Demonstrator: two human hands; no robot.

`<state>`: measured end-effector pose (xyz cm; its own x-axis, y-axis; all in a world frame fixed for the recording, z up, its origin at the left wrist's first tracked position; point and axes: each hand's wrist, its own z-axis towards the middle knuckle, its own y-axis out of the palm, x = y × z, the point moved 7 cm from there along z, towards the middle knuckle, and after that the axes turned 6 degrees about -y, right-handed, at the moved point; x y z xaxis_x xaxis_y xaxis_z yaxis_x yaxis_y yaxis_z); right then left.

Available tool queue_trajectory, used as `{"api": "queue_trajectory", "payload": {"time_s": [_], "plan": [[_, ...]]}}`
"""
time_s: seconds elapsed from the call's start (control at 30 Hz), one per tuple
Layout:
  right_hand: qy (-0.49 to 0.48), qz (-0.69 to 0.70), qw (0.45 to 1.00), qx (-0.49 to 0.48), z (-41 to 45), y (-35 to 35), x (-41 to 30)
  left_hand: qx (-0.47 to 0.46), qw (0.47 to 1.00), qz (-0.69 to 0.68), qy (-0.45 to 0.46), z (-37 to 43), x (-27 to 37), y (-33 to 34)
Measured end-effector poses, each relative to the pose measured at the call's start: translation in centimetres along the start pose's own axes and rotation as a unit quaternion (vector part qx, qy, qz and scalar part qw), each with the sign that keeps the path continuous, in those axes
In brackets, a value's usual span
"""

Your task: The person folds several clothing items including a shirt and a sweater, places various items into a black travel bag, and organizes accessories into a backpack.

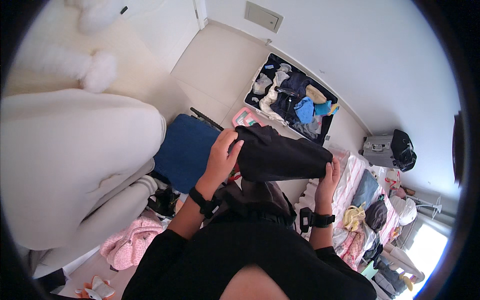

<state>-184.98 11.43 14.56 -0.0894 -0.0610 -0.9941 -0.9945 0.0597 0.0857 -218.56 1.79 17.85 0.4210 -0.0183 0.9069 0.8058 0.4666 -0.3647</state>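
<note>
A black cloth garment, partly folded, is stretched between my two hands in front of my body. My left hand pinches its left end, thumb on top. At the right end, my right hand grips the corner with the thumb over the fabric. What kind of garment it is, I cannot tell. Beyond it on the floor lies an open suitcase packed with dark and white clothes, a blue cloth bundle and a beige pouch. A pink case rests beside the suitcase, partly hidden by the garment.
A dark blue cushioned seat stands at my left, near a large white padded piece. Below it sits a pink patterned bag. On the right, a striped bed bears clothes and bags. A silver suitcase stands against the wall.
</note>
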Motion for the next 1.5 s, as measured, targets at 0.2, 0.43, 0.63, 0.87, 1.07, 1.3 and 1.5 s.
{"api": "queue_trajectory", "payload": {"time_s": [0.2,0.43,0.63,0.87,1.07,1.3,1.5], "plan": [[-0.003,-0.016,1.0,-0.016,3.2,-3.4,0.7,-0.061,0.975,-0.066,-0.203,1.5,0.3,5.3],[0.035,-0.069,0.991,-0.106,5.4,-4.8,0.5,-0.025,0.966,-0.19,-0.175,2.9,1.2,9.6],[0.059,-0.121,0.985,-0.107,8.0,-7.0,1.1,-0.017,0.944,-0.268,-0.192,3.9,2.9,12.2],[0.02,-0.211,0.962,-0.172,8.1,-3.5,0.3,0.063,0.942,-0.252,-0.213,1.8,2.8,8.4],[0.13,-0.143,0.923,-0.334,6.3,0.4,3.1,0.128,0.919,-0.259,-0.269,-1.9,1.1,4.1],[0.117,-0.094,0.893,-0.425,3.7,4.8,2.9,0.089,0.932,-0.106,-0.335,-6.4,-3.8,-2.0],[0.114,-0.083,0.898,-0.417,1.5,7.8,2.2,0.108,0.916,-0.183,-0.34,-7.6,-5.4,-4.8]]}}
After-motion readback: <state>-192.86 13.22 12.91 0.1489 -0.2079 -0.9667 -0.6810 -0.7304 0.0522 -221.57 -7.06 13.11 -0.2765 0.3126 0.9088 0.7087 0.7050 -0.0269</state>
